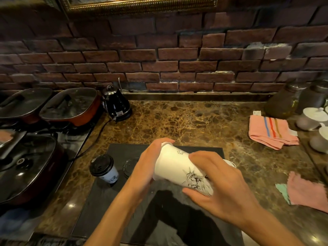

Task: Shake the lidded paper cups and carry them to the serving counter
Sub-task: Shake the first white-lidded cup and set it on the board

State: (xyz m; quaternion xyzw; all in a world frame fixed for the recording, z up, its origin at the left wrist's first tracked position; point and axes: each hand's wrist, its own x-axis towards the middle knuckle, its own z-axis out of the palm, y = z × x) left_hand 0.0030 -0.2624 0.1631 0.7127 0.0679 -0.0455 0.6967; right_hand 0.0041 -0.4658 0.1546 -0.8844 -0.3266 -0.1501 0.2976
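From the head camera, both hands hold one white paper cup printed with a black line drawing (pixel 182 170), tipped well over on its side above the dark rectangular mat (pixel 106 201) on the brown marbled stone surface (pixel 177 119). The left hand (pixel 147 167) is closed around the narrow base end, up and to the left. The right hand (pixel 220 185) wraps the wide end lower right, where the lid should be; the lid itself is hidden behind the fingers. A second, smaller paper cup with a black plastic lid (pixel 103 168) stands upright on the mat's left part, well apart from the hands and not yet picked up. A pink striped cloth (pixel 271 132) lies far right, and a black electric kettle (pixel 116 105) sits near the brick wall.

The step in hand looks like the shake. To do it well, the right palm should press squarely on the lid, with short, firm strokes along the cup's length. The paper wall would dent under a hard squeeze, so grip lightly at both ends.
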